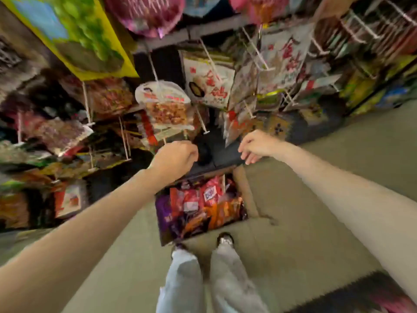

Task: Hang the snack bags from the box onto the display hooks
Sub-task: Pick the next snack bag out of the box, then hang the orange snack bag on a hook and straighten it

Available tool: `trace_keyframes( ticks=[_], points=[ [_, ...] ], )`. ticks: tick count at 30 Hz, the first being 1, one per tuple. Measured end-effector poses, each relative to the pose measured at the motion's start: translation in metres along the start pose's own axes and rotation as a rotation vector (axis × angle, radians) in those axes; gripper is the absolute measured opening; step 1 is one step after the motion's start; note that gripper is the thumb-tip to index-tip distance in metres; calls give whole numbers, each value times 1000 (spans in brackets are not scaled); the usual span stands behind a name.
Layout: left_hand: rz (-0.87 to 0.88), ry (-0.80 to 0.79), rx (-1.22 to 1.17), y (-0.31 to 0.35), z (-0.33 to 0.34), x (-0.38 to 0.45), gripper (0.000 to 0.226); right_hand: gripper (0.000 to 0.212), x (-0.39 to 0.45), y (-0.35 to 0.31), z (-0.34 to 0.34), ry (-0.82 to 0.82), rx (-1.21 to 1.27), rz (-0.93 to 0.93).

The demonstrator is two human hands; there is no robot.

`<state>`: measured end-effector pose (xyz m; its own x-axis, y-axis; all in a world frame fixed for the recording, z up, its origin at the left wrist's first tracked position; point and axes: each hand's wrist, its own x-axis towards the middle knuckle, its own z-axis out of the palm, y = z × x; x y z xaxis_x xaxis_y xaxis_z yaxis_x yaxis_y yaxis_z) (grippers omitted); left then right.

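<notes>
Both hands reach out toward the hooks (204,123). The left hand (174,158) is curled like a fist; I cannot tell if it holds anything. The right hand (256,144) has loose fingers and holds nothing. The snack bags (200,208) lie in the box (244,190) on the floor below.

A cardboard box (244,190) is seen open on the floor below the display, packed with red, orange and purple snack bags (200,208) lying jumbled. White hooks (204,123) are angled out from the rack above; from several, bags are hung, among them a clear bag (165,105) of brownish snacks.
</notes>
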<state>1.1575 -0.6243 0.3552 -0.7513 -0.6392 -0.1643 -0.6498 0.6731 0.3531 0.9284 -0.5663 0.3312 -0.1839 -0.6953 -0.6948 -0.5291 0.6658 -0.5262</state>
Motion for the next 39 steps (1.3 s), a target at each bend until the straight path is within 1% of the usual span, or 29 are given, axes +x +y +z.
trace_keyframes(
  ticks=[2, 4, 6, 7, 9, 11, 12, 14, 15, 16, 18, 20, 21, 22, 23, 26, 27, 28, 30, 31, 32, 34, 36, 37, 39],
  points=[
    [-116, -100, -18, -11, 46, -2, 19, 31, 28, 41, 32, -13, -15, 44],
    [-181, -207, -39, -27, 92, 1, 20, 28, 60, 77, 69, -54, -25, 76],
    [-249, -298, -96, -45, 138, 4, 21, 17, 86, 107, 108, -96, 61, 127],
    [-293, -337, -108, -54, 158, 5, 22, 18, 97, 117, 127, -107, 96, 141],
    [-371, -362, -109, -70, 197, 7, 23, 31, 123, 135, 165, -155, 119, 137],
    [-427, -341, -162, -86, 238, 10, 23, 39, 152, 151, 204, -244, 24, 89],
    [-454, -338, -187, -94, 260, 10, 22, 46, 166, 159, 224, -278, -63, 57],
    [-454, -376, -181, -107, 303, 9, 23, 60, 192, 179, 261, -337, -304, -39],
    [-432, -409, -165, -114, 324, 8, 24, 62, 204, 191, 279, -366, -431, -96],
    [-413, -438, -149, -121, 342, 5, 24, 59, 213, 201, 294, -388, -545, -142],
    [-411, -466, -138, -131, 367, 1, 27, 42, 225, 215, 313, -367, -721, -196],
    [-439, -449, -167, -133, 375, -5, 28, 23, 221, 212, 316, -350, -798, -232],
    [-453, -435, -178, -132, 374, -7, 27, 17, 216, 204, 308, -363, -790, -251],
    [-464, -428, -179, -129, 367, -9, 27, 12, 209, 194, 294, -389, -737, -248],
    [-473, -431, -178, -123, 358, -11, 26, 12, 200, 182, 275, -389, -666, -239],
    [-451, -412, -204, -96, 304, 0, 27, 9, 182, 130, 194, -332, -593, -245],
    [-427, -401, -293, -83, 277, 7, 29, 17, 172, 105, 163, -340, -553, -221],
    [-410, -399, -431, -69, 244, 15, 32, 25, 158, 77, 131, -357, -482, -205],
    [-383, -405, -680, -43, 168, 32, 32, 28, 122, 16, 67, -368, -353, -223],
    [-366, -402, -729, -32, 126, 39, 29, 27, 100, -14, 37, -351, -353, -258],
    [-339, -385, -730, -22, 82, 44, 29, 27, 78, -43, 10, -332, -350, -300],
    [-242, -270, -655, -5, -1, 47, 38, 27, 30, -96, -39, -321, -293, -379],
    [-132, -80, -458, 15, -78, 40, 64, 27, -24, -144, -79, -331, -253, -443],
    [-100, 17, -396, 27, -112, 35, 73, 27, -52, -166, -95, -330, -242, -482],
    [1, 155, -389, 51, -172, 22, 78, 30, -105, -206, -120, -290, -194, -574]
  ],
)
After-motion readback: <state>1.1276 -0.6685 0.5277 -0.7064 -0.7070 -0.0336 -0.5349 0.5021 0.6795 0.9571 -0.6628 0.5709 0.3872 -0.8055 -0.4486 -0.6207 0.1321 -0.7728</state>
